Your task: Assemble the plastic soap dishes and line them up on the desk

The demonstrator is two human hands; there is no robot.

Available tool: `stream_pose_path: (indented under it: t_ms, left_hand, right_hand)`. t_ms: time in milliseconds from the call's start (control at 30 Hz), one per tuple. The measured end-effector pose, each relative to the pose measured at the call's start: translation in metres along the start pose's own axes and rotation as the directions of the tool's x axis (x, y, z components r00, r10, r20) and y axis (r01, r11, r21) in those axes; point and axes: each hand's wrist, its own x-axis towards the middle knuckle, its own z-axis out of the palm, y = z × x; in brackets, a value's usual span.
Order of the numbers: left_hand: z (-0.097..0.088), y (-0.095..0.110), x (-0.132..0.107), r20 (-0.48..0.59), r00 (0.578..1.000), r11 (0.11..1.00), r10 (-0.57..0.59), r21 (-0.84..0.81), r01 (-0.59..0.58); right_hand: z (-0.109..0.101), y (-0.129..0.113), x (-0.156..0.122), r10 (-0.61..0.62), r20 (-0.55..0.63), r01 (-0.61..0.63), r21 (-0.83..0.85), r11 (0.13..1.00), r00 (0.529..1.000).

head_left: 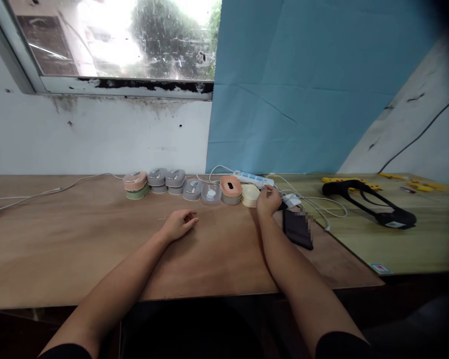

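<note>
My left hand [179,225] rests on the brown tabletop with fingers loosely bent, thumb apart and nothing in it. At the back, my right hand [268,200] is curled beside a round cream box [250,195], close to the end of a white power strip [252,178]. Its fingertips are closed, and what they hold, if anything, is hidden. Left of the cream box stands an orange-topped box [231,188], then a clear-lidded box [211,192] and a grey box [192,190]. Farther left are stacked grey boxes [175,178] and a pink box [135,180] on a green one [138,193].
A dark phone-like slab [298,229] lies right of my right forearm. White cables [322,204] and a white plug [292,200] spread behind it. On the lighter table to the right are a black strap-like headset [370,202] and yellow pieces [421,185]. A wall stands behind.
</note>
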Motion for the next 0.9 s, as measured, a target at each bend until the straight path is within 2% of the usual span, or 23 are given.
stream_pose_path:
  t_ms: [67, 133, 233, 267, 333, 400, 467, 500, 567, 633, 733, 900]
  left_hand:
    - [0.0, -0.006, 0.003, -0.034, 0.999, 0.997, 0.001, 0.076, 0.002]
    - [-0.003, -0.012, 0.01, -0.08, 0.997, 0.971, 0.007, 0.238, 0.012]
    - [-0.014, -0.021, 0.033, -0.117, 0.993, 0.853, 0.031, 0.521, 0.035]
    - [-0.019, -0.024, 0.043, -0.126, 0.992, 0.812, 0.028, 0.581, 0.05]
    - [-0.03, -0.031, 0.062, -0.224, 0.974, 0.743, -0.022, 0.649, 0.165]
    - [-0.039, -0.036, 0.076, -0.356, 0.929, 0.671, -0.099, 0.666, 0.327]
    - [-0.045, -0.041, 0.084, -0.433, 0.887, 0.621, -0.161, 0.654, 0.432]
    - [-0.046, -0.043, 0.086, -0.455, 0.87, 0.606, -0.188, 0.644, 0.468]
    - [-0.045, -0.046, 0.087, -0.474, 0.848, 0.584, -0.236, 0.628, 0.514]
    - [-0.04, -0.05, 0.088, -0.477, 0.837, 0.566, -0.269, 0.624, 0.538]
    - [-0.028, -0.057, 0.092, -0.49, 0.822, 0.556, -0.291, 0.612, 0.562]
    - [-0.017, -0.065, 0.101, -0.537, 0.797, 0.603, -0.277, 0.548, 0.579]
  right_hand:
    - [-0.001, -0.012, -0.009, -0.135, 0.018, 0.134, 0.044, 0.99, 0.991]
    - [-0.002, -0.027, -0.024, -0.286, 0.057, 0.278, 0.111, 0.954, 0.957]
    - [-0.004, -0.053, -0.057, -0.515, 0.09, 0.474, 0.28, 0.835, 0.853]
    - [-0.005, -0.061, -0.069, -0.604, 0.102, 0.544, 0.339, 0.768, 0.79]
    - [-0.008, -0.075, -0.093, -0.765, 0.148, 0.646, 0.45, 0.617, 0.627]
    - [-0.011, -0.086, -0.114, -0.883, 0.151, 0.713, 0.537, 0.452, 0.445]
    - [-0.012, -0.092, -0.129, -0.929, 0.175, 0.725, 0.584, 0.365, 0.327]
    - [-0.012, -0.094, -0.133, -0.937, 0.19, 0.724, 0.596, 0.346, 0.292]
    - [-0.01, -0.095, -0.137, -0.94, 0.219, 0.717, 0.608, 0.342, 0.263]
    - [-0.008, -0.093, -0.135, -0.934, 0.235, 0.709, 0.608, 0.358, 0.27]
    - [-0.005, -0.088, -0.127, -0.915, 0.241, 0.702, 0.587, 0.403, 0.324]
    - [-0.003, -0.082, -0.115, -0.87, 0.263, 0.7, 0.517, 0.492, 0.417]
